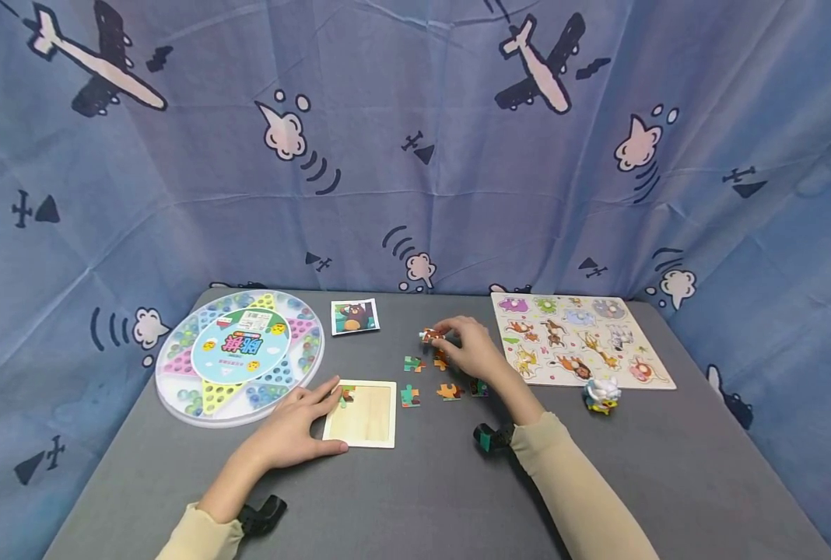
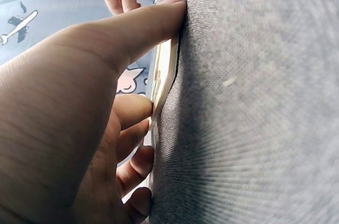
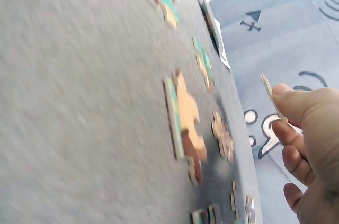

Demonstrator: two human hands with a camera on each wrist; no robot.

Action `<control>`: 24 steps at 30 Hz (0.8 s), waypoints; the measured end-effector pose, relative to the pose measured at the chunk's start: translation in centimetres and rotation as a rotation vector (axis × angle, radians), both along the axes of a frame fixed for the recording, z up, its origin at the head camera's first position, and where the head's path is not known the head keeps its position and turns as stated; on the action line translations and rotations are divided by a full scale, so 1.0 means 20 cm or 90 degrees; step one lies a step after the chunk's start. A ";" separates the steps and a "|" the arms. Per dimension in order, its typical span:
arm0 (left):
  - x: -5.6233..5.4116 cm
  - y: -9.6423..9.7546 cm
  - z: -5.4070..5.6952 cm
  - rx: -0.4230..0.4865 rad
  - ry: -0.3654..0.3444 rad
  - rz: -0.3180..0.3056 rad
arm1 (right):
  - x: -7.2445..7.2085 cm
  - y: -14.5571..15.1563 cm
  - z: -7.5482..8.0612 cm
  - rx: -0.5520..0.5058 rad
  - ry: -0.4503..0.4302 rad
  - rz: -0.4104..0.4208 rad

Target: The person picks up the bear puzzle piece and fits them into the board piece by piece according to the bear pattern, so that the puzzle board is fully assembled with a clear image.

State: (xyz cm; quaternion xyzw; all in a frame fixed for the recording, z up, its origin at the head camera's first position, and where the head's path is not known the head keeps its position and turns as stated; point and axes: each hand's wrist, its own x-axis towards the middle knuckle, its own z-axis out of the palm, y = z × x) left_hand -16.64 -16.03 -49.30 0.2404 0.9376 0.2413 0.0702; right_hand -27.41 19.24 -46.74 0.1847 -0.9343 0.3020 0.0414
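A square wooden puzzle tray (image 1: 362,424) lies on the grey table, with one puzzle piece (image 1: 347,395) in its upper left corner. My left hand (image 1: 292,424) holds the tray by its left side, thumb at the lower edge and fingers near the upper corner. In the left wrist view, the thumb rests along the tray's rim (image 2: 168,57). Between thumb and fingertips, my right hand (image 1: 473,350) pinches a brown-and-white puzzle piece (image 1: 429,335), raised above the table in the right wrist view. Several loose jigsaw pieces (image 1: 449,391) lie below and around that hand.
Behind the tray lies a bear picture card (image 1: 355,316). On the left is a round marble board game (image 1: 177,389); on the right, an animal peg puzzle board (image 1: 562,319) and a small white-haired figurine (image 1: 601,395). A blue patterned curtain (image 1: 359,218) hangs behind the table.
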 end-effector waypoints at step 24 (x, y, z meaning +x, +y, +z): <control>0.01 0.00 0.00 -0.008 0.012 0.004 | 0.32 -0.30 -0.02 -0.106 0.075 0.025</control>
